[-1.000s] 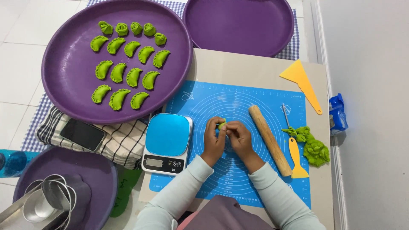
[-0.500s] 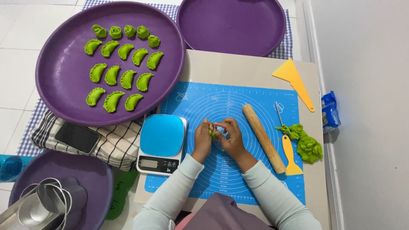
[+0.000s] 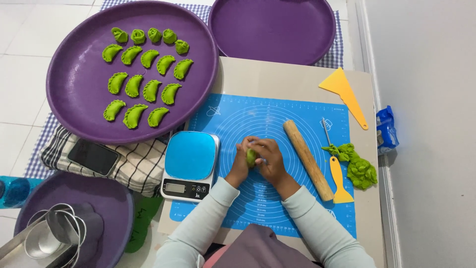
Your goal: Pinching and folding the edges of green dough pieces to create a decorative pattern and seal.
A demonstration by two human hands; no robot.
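Green dumpling pinched between both hands

Green dumpling sits over the blue mat, your left hand and right hand fingers closed around it. It looks soft and light; hold its edges gently.

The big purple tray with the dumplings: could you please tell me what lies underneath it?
Under the purple tray a blue-checked cloth shows at its left edge, and a striped towel with a phone at its lower edge. How far either runs beneath is covered.
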